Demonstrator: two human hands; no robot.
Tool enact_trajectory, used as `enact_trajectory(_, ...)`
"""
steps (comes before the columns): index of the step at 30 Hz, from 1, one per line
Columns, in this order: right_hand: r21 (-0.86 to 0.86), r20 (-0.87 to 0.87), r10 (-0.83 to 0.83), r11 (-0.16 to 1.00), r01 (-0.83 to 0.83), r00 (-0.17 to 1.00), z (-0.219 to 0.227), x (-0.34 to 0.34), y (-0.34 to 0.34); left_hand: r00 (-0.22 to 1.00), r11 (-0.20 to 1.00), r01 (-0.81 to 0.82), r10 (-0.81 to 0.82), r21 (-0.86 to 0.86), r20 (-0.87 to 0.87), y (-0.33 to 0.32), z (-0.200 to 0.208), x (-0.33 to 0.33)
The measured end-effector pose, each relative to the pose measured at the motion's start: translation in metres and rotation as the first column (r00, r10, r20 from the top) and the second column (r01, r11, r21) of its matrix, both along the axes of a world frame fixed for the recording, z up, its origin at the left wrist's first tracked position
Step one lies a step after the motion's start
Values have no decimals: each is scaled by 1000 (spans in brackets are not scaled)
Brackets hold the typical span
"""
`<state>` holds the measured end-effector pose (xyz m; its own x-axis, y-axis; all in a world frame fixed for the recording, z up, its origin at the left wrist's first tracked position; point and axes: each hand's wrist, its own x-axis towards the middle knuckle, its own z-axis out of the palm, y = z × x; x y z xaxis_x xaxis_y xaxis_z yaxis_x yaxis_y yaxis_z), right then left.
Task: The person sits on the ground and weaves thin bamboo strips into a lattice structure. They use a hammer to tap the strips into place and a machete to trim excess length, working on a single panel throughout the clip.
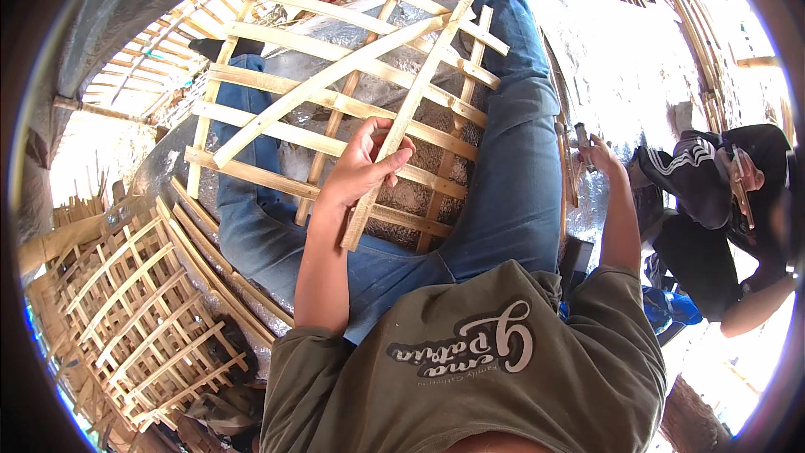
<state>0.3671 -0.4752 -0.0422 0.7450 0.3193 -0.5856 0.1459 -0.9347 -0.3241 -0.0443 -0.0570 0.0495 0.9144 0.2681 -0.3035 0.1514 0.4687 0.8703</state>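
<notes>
Across my outstretched legs lies a lattice panel (340,102) of pale wooden or bamboo slats, crossed at intervals. My left hand (366,161) is closed around a diagonal slat (419,88) on top of the panel, thumb on its upper face and fingers curled beneath. A second loose-looking diagonal slat (314,84) crosses the panel and meets the first near its far end. To the right of my leg, my right hand (599,156) has its fingers bent at a small grey object (582,135), whose kind I cannot make out. Beside it is a thin wooden stick (564,159).
A stack of similar lattice panels (142,310) lies at the lower left, with long curved strips (214,264) beside it. Another person in dark clothes (704,193) sits close on the right. Bundled slats (692,33) stand at the far right. A grey sheet (599,42) covers the ground.
</notes>
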Motion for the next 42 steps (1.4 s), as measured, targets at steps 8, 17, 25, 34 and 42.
enact_trajectory(8, -145, 104, 549, 833, -534, 829, -10, 16, -13, 962, 960, 247, -259, -133, -87, -3, 1, -5)
enact_trajectory(17, 201, 46, -239, 953, 226, 970, -9, -5, 0, 951, 966, 152, -85, 210, -298, -10, -3, 2)
enact_trajectory(25, 328, -112, -495, 800, 503, 862, 41, -24, 39, 975, 865, 112, -1, 490, -221, -23, -5, 6)
enact_trajectory(34, 743, 120, -306, 659, 119, 944, 100, -65, 80, 982, 948, -34, 90, 316, -164, -32, 7, 8)
enact_trajectory(42, 442, 563, 181, 758, -479, 807, 157, -160, 172, 994, 783, 18, 51, 622, -93, -38, 22, 8)
